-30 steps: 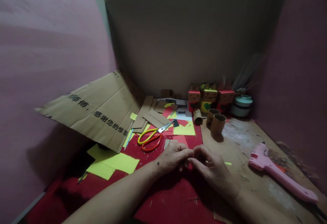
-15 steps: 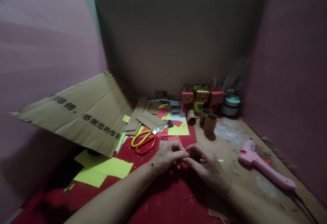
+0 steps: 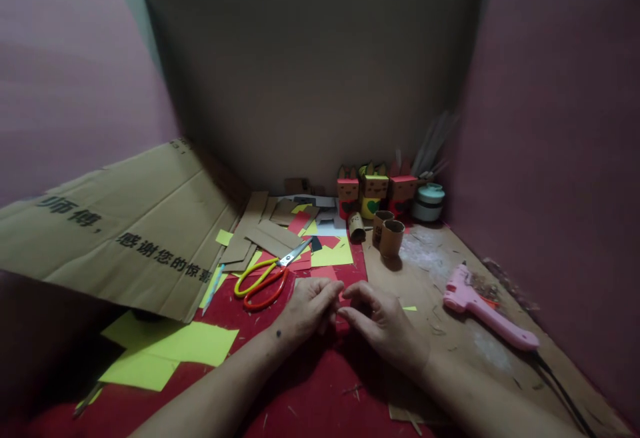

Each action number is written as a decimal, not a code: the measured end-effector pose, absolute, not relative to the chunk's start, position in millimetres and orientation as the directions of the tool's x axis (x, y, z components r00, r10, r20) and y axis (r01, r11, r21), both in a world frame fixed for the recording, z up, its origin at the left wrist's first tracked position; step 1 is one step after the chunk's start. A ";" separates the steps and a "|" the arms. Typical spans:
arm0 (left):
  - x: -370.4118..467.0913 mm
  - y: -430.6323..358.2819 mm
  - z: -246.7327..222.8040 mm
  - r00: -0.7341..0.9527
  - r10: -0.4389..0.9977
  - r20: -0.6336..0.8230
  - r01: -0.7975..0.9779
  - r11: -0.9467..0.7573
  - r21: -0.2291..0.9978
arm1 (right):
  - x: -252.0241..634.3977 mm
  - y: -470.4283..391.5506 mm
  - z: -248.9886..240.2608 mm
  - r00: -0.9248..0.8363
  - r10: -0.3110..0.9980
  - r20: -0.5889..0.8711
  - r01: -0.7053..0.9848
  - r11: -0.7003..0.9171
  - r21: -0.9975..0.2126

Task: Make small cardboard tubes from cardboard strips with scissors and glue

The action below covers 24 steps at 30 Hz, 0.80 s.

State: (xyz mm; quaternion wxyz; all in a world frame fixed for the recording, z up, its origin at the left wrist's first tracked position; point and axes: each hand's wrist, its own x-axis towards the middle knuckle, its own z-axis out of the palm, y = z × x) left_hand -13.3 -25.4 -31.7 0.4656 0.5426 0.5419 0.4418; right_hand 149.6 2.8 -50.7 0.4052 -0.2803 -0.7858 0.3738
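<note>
Over the red cloth, my left hand is closed, thumb pressed on curled fingers. Whatever it holds, if anything, is hidden. Close at its right, my right hand has thumb and forefinger curved and apart, with nothing visible between them. Scissors with one yellow and one red handle lie with blades parted just beyond my left hand. Behind my hands are cut cardboard pieces and red and yellow paper. Two upright cardboard tubes stand beyond my right hand, with another tube lying tilted beside them.
A pink glue gun lies right on a cardboard sheet, its cord running forward. Cardboard animal figures and a pale green pot line the back. A large printed cardboard flap leans left above yellow sheets.
My hands have drawn slightly apart; the right thumb and forefinger have parted from the left fingertips. The camera has turned a little right, so the scene sits further left.
</note>
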 end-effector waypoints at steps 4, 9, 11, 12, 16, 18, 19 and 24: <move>-11.3 -25.3 -30.8 0.039 0.999 -0.017 0.170 0.010 0.985 | 150.4 3.5 -52.1 -0.506 0.762 0.403 0.136 0.532 -0.836; -11.4 -23.5 -31.5 0.108 0.993 -0.054 0.140 0.039 0.989 | 151.9 5.1 -52.4 -0.507 0.763 0.400 0.149 0.535 -0.831; -12.6 -22.3 -32.8 0.123 0.990 -0.070 0.138 0.053 0.989 | 152.2 5.3 -52.5 -0.515 0.751 0.414 0.147 0.553 -0.820; -13.3 -21.8 -33.6 0.127 0.989 -0.075 0.140 0.057 0.989 | 152.2 5.4 -52.6 -0.515 0.747 0.420 0.146 0.560 -0.816; -14.9 -21.7 -36.6 0.137 0.988 -0.070 0.163 0.047 0.986 | 152.6 5.7 -53.0 -0.515 0.743 0.427 0.160 0.572 -0.804; -14.7 -22.2 -37.0 0.136 0.989 -0.053 0.182 0.028 0.983 | 153.0 5.6 -52.5 -0.516 0.741 0.429 0.170 0.579 -0.797; -14.4 -22.5 -36.8 0.134 0.990 -0.043 0.193 0.016 0.981 | 153.1 5.5 -52.2 -0.517 0.739 0.432 0.173 0.584 -0.793; -12.2 -24.9 -33.4 0.121 0.993 0.006 0.235 -0.034 0.971 | 153.1 5.2 -51.8 -0.521 0.732 0.439 0.157 0.588 -0.793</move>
